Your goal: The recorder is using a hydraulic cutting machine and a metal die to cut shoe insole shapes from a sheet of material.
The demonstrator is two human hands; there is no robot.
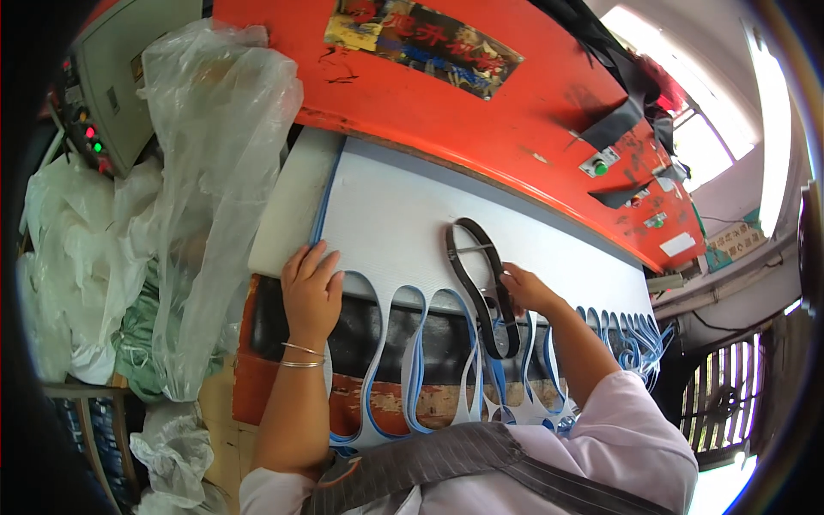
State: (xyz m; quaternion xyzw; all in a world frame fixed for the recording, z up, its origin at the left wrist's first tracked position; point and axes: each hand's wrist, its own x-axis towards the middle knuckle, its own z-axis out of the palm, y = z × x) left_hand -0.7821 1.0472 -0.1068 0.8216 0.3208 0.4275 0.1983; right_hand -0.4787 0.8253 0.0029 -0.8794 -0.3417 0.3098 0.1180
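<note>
A stack of white foam sheets (pixel 403 206) with blue layers showing at its edges lies on the bed of the press. My left hand (pixel 311 287) rests on the stack's near left corner, fingers stretched out and lying on it. A black sole-shaped cutting die (pixel 469 287), a tall band with thin crossbars, stands over the near edge of the sheets. My right hand (pixel 528 290) grips its right side; some fingertips are hidden behind the band. Cut-out curves run along the near edge, and looping white-and-blue offcut strips (pixel 416 378) hang from it towards me.
The red press beam (pixel 515 129) spans the far side, with green buttons (pixel 600 167) on its face. Clear plastic bags (pixel 210 172) hang at the left, beside a grey control box (pixel 112 94) with lit lamps. A barred window (pixel 721 395) is at the right.
</note>
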